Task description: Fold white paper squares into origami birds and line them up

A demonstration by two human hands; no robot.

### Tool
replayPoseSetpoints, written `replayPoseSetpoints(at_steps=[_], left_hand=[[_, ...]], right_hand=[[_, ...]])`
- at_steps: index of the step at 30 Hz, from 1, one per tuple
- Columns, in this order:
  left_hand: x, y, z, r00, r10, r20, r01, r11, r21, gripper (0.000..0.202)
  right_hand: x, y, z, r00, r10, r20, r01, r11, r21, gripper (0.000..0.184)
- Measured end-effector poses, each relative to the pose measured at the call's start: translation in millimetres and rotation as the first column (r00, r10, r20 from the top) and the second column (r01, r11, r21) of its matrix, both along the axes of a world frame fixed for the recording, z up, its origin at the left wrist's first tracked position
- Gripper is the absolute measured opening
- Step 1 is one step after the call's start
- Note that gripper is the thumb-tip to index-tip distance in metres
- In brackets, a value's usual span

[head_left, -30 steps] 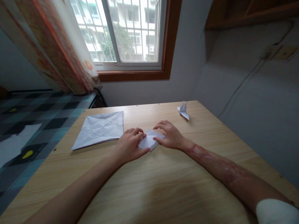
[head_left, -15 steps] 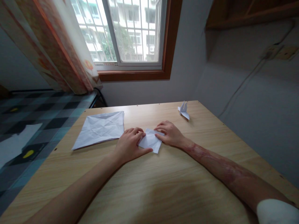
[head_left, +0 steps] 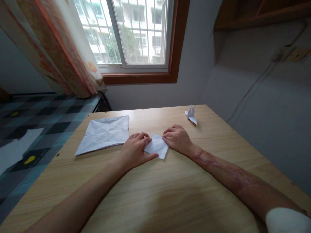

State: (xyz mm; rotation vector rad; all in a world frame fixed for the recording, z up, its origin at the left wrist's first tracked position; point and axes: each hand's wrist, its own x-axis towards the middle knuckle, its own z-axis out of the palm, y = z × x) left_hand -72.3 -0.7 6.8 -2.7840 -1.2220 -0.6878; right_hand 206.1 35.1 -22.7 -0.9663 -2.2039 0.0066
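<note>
A small folded sheet of white paper (head_left: pixel 156 145) lies on the wooden table between my hands, with creases across it. My left hand (head_left: pixel 137 150) rests at its left side, thumb stretched along the near edge and fingertips on the upper left, spread apart and pressing it down. At the paper's right corner, my right hand (head_left: pixel 178 137) is closed, with thumb and fingers pinching the edge. The right fingertips partly hide that corner.
A larger creased white paper (head_left: pixel 104 134) lies left on the table (head_left: pixel 155 200). Near the back right edge stands a folded paper crane (head_left: pixel 191 115). Beyond the left edge, a bed with a checked cover (head_left: pixel 53 129) holds loose paper (head_left: pixel 21 145). A window (head_left: pixel 138 32) is ahead.
My right thumb and fingers have come together at the paper's right corner, where a flap stood out under them before. My left hand has stayed in place.
</note>
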Motion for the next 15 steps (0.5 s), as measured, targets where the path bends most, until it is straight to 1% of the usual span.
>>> replayPoseSetpoints(at_steps=[2,3,4,5,7,8,11,15], left_hand=[[0.1,-0.2,0.2,1.0,-0.003,0.007,0.003,1.0,0.004,0.06],[0.0,-0.2,0.1,1.0,-0.004,0.009,0.004,1.0,0.005,0.059],[-0.1,-0.1,-0.1,1.0,-0.002,0.009,0.002,1.0,0.006,0.059],[-0.2,0.0,-0.4,1.0,-0.001,0.008,0.001,1.0,0.007,0.06],[-0.4,0.3,-0.9,1.0,0.003,0.007,-0.003,1.0,0.008,0.06],[-0.4,0.4,-1.1,1.0,0.002,0.007,-0.002,1.0,0.008,0.06],[-0.3,0.3,-1.2,1.0,0.0,0.004,0.0,1.0,0.005,0.06],[0.3,0.0,-0.9,1.0,-0.001,0.005,0.001,1.0,0.007,0.061]], right_hand=[[-0.6,-1.6,1.5,0.999,0.028,0.025,-0.028,1.0,0.008,0.015],[-1.2,-2.5,2.2,0.999,0.034,0.029,-0.035,0.999,0.008,0.014],[-1.9,-3.3,2.9,0.999,0.03,0.026,-0.031,1.0,0.007,0.011],[-2.6,-4.0,3.3,1.0,0.018,0.019,-0.018,1.0,0.004,0.012],[-4.0,-4.7,3.7,1.0,-0.012,0.011,0.012,1.0,-0.006,0.023],[-4.4,-4.9,3.7,1.0,-0.018,0.017,0.018,1.0,-0.013,0.025],[-5.1,-4.9,3.7,0.999,-0.001,0.051,0.002,1.0,-0.03,0.018],[-5.3,-5.5,4.1,0.999,0.023,0.045,-0.022,0.999,-0.024,0.015]])
